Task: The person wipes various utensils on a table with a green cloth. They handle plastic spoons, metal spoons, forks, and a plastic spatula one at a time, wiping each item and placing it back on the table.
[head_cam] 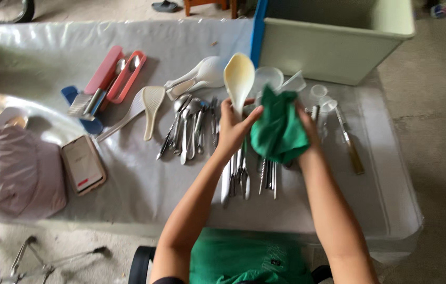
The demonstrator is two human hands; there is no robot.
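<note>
My left hand (232,128) grips the handle of a cream plastic rice paddle (239,79), its blade pointing up and away from me. My right hand (307,126) holds a bunched green cloth (278,131) right beside the paddle's handle; most of that hand is hidden behind the cloth. Both hands hover above a row of metal spoons, forks and chopsticks (189,126) laid on a table covered with a clear plastic sheet (144,189).
A pale green tub (333,47) stands at the back right. White ladles (202,73), a second rice paddle (152,108), a red cutlery case (118,73), small clear cups (320,97), a knife (349,139), a phone (82,164) and a pink pouch (20,173) lie around.
</note>
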